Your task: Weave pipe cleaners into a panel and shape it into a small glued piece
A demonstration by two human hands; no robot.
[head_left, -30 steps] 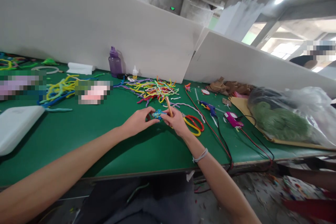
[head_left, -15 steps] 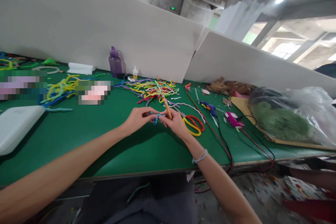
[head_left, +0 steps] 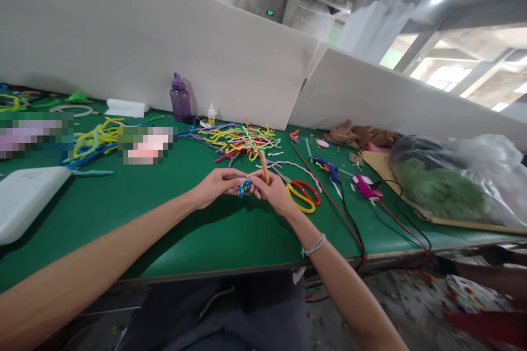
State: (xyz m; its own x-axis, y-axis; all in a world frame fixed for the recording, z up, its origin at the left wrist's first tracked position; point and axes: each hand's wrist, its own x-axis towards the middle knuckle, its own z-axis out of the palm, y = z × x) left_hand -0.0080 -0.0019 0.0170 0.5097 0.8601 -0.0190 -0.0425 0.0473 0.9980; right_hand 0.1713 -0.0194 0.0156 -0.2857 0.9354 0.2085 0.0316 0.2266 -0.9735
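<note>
Between my two hands is a small knotted blue piece with yellow flecks (head_left: 244, 187), made of something like thick yarn. My left hand (head_left: 216, 185) is closed on its left side with thumb and fingertips. My right hand (head_left: 275, 192) pinches its right side and also keeps hold of a tan wooden stick (head_left: 264, 166), which points up and away; its lower end is hidden. Just right of that hand lie scissors (head_left: 302, 197) with one red and one yellow handle. Beyond both hands spreads a heap of multicoloured soft strands (head_left: 234, 140).
On the green table (head_left: 164, 241) stand a purple bottle (head_left: 180, 100) and a small glue bottle (head_left: 211, 115). To the right lie a blue glue gun (head_left: 327, 169), a magenta device (head_left: 366, 187), cables and a bag of green material (head_left: 440, 192). A white box-like object (head_left: 31, 200) is at left.
The blue piece has been turned and shows more between my fingers, with yellow flecks visible. My right hand has shifted slightly, and the wooden stick stands a little more upright.
</note>
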